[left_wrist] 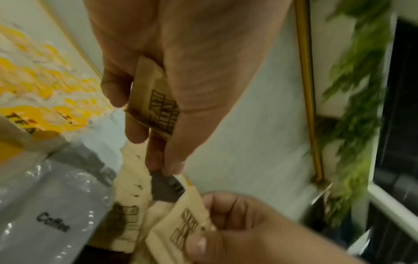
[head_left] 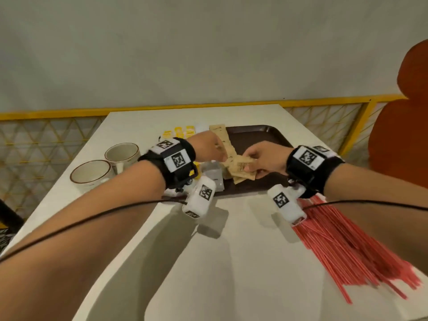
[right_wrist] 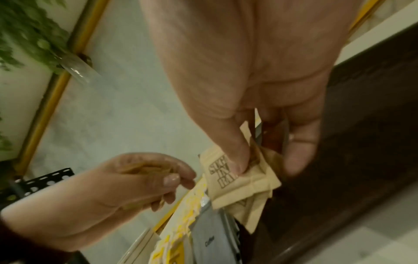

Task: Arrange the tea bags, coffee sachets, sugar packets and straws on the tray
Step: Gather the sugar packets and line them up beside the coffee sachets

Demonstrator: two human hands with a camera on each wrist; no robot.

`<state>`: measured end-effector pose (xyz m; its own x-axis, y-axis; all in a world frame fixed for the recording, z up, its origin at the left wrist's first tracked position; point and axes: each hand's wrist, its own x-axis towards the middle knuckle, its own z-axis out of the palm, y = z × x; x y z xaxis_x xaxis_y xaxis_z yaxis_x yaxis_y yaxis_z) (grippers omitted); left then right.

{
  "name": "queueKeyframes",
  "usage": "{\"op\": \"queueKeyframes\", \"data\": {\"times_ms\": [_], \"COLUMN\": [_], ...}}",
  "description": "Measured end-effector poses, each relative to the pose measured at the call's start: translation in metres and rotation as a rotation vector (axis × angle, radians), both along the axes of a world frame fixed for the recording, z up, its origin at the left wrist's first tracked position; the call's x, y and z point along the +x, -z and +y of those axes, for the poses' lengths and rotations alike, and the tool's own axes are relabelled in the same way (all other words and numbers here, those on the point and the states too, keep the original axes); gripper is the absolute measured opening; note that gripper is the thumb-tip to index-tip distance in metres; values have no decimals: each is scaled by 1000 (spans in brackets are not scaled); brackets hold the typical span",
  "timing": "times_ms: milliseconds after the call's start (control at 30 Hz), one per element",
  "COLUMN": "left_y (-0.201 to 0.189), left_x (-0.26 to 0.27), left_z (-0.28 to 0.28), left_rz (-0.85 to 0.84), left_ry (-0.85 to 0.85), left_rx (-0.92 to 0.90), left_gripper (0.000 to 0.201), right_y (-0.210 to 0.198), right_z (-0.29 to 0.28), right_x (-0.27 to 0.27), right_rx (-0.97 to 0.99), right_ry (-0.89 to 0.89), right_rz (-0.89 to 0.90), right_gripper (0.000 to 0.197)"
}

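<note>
Straws (head_left: 356, 249), red and fanned out loose, lie on the near right of the white table (head_left: 231, 262), off the tray, their far ends running under the right wrist. Just beyond them, the dark brown tray (head_left: 259, 137) sits at the middle of the table, and both hands are over its near left part. Right hand (head_left: 266, 162) has thumb and fingers clamped on a small stack of brown sugar packets (head_left: 242, 169), and the right wrist view shows that thumb pressing the printed face of the top one (right_wrist: 239, 180). Left hand (head_left: 208, 147), right beside it, pinches a single brown packet (left_wrist: 153, 92) between thumb and curled fingers, seen best from the left wrist. Under and beyond the left hand, a row of sugar packets (head_left: 222, 137) overlaps along the tray's left side, running far. Silver coffee sachets (head_left: 214, 173) lie at the tray's near left corner, one reading "Coffee" (left_wrist: 52, 221). Yellow tea bags (head_left: 178, 132) sit to the far left; whether they rest on the tray, I cannot tell. Two white cups (head_left: 108, 163) stand on the table well left of the tray.
</note>
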<state>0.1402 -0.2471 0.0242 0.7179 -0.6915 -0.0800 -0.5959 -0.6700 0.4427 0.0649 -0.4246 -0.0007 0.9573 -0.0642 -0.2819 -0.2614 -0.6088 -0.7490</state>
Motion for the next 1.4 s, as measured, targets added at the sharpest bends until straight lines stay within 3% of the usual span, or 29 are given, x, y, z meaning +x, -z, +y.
{"op": "queueKeyframes", "data": {"times_ms": [67,267,467,867,1000,1133,1267,1400], "left_y": [7,19,23,17,8,-1,3,14], "left_x": [11,32,42,38,40,38,34,32], "left_z": [-14,-34,-42,-54,-46,-38,-33,-26], "left_rz": [-68,-132,-147,-162,-96,41,353,577], "left_ry": [32,49,71,165,109,76,-105,-145], "left_rx": [148,242,305,459,319,100,-272,-508], "left_gripper": [25,20,20,24,18,32,24,30], "right_y": [9,20,18,22,22,22,22,19], "right_z": [0,-11,-20,-13,-11,-9,-9,-9], "right_x": [11,28,33,34,36,38,36,30], "right_rx": [40,180,76,100,108,118,118,97], "right_ry": [53,107,105,105,107,114,103,111], "right_rz": [-23,-36,3,50,52,38,23,7], "right_gripper": [25,21,23,31,32,32,32,31]}}
